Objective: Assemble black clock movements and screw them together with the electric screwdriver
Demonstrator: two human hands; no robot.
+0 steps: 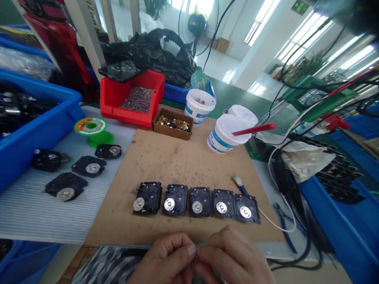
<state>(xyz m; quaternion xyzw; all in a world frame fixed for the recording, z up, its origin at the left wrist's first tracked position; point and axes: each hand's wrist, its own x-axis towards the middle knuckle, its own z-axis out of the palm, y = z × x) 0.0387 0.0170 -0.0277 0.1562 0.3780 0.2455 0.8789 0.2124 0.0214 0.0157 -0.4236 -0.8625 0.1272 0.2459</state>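
Both hands pinch a tiny part [197, 250] together
Left hand [164, 258] and right hand [233, 254] almost closed, fingertips hold it steady, near the black plastic plates [201, 201].

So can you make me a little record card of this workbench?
Left hand: pinching a tiny piece, too small to identify
Right hand: pinching the same tiny piece
Nearest: five black plastic parts with round metal discs, in a row on a brown board
Also there: cardboard box of brass pieces; red plastic bin; blue-handled pliers
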